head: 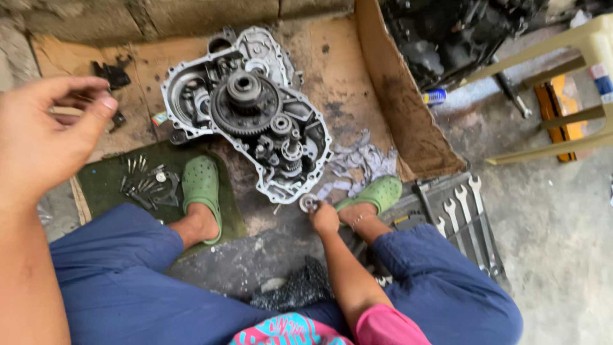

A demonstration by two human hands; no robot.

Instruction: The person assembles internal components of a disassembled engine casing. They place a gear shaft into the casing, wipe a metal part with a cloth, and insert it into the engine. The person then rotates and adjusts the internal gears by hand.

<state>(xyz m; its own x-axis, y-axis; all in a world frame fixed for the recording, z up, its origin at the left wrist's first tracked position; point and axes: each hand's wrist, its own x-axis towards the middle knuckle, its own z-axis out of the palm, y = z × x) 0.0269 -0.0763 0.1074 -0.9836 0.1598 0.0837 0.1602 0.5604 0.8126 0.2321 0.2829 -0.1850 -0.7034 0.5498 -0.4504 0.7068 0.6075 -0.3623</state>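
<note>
Nearest the lens, left hand (39, 137) raised at 9 o'clock, fingers loosely curled toward the thumb, holding nothing that shows. Blue trousers (115, 281) and a pink patterned shirt hem (300, 331) fill the bottom edge, person squatting on the floor. Right hand (324, 218) reaches down at 6 o'clock of the engine case, fingertips pinching a small round metal part (309, 203), a bearing or gear by the look; cannot tell which. That part sits just off the lower edge of the open engine case (246, 112), which lies flat on cardboard (357, 70) at centre frame, large toothed gear (244, 105) and smaller gears exposed. Green clogs on both feet: left clog (200, 185) at 7 o'clock of the case, right clog (377, 193) at 5 o'clock. Bolts and small parts (145, 182) scattered on a dark green mat (102, 185), just beside the left clog. Crumpled grey rag (361, 163) at 4 o'clock of the case. Row of spanners (463, 207) in a tray further right. Beyond, at 1 o'clock, dark engine block (453, 32), spray can (435, 96), pale plastic chair frame (575, 70).
</note>
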